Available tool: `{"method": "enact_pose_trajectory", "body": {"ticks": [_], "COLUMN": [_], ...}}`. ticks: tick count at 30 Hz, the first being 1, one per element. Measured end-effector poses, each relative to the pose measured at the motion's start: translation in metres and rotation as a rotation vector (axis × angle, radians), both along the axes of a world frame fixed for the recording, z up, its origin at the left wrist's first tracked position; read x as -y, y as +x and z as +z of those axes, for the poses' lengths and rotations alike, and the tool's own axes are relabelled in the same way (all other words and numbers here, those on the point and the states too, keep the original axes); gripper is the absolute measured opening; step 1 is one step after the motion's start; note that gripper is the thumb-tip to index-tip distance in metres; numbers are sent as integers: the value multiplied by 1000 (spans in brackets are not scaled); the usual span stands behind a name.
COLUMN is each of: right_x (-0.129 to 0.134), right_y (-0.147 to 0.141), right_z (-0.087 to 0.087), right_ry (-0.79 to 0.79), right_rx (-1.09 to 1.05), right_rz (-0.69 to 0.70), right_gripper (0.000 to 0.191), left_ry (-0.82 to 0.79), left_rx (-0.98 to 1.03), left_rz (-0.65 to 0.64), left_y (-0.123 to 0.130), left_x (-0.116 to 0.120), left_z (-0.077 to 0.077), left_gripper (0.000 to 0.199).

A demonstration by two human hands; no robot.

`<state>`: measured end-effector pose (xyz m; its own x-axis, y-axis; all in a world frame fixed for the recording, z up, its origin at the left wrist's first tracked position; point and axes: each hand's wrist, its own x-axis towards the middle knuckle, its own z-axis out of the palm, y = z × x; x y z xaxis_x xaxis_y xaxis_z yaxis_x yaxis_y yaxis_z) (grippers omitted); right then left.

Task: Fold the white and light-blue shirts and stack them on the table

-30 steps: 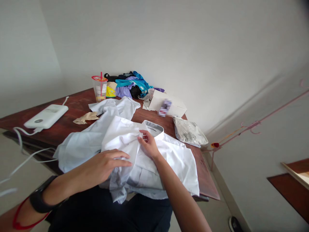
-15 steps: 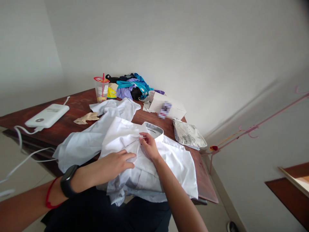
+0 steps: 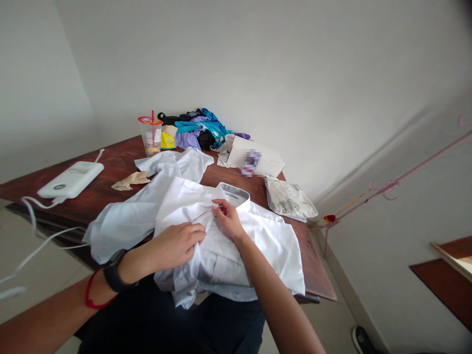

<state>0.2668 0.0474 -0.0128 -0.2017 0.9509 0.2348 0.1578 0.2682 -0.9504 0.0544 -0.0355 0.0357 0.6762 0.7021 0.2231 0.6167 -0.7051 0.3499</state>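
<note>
Two bare hands work at one white shirt (image 3: 273, 241), which lies on the near edge of the one wooden table (image 3: 121, 151), its single collar (image 3: 243, 200) pointing away from the person. The left hand (image 3: 180, 242) has its fingers curled in, holding the shirt's front edge; one black watch (image 3: 115, 275) and one red band (image 3: 88, 292) circle that wrist. The right hand (image 3: 227, 219) touches the front just below the collar, thumb and forefinger narrowly apart, though I cannot tell whether cloth is pinched between them. To the left lie one pale blue garment (image 3: 123, 223), one scrap of brown paper (image 3: 130, 181) and one white power bank (image 3: 72, 179). Beyond stand one lidded cup (image 3: 152, 138), one heap of clothes (image 3: 202, 127) and one white box (image 3: 272, 158); one folded patterned cloth (image 3: 289, 199) rests at the right.
</note>
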Motion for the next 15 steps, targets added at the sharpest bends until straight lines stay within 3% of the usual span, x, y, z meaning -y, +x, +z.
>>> {"method": "enact_pose_trajectory", "body": {"ticks": [3,6,9,15], "right_x": [-2,-3,-2,2], "right_y": [0,-1,-1,-1], "right_z": [-3,-6,-5,0], "right_ry": [-20,-43,-63,-53], "right_rx": [-36,-90,-155,-171], "right_rz": [8,16,34,54], "right_gripper": [41,41,44,33], "left_ry": [-216,-523,-777,-998], "left_rx": [201,541,866,1010], "left_rz": [77,177,292,280], "left_y": [-11,-29,-45,-50], "left_x": [-16,-31,-38,-39], "left_z": [-5,-11,-16,-19], "left_gripper": [22,13,18,27]}}
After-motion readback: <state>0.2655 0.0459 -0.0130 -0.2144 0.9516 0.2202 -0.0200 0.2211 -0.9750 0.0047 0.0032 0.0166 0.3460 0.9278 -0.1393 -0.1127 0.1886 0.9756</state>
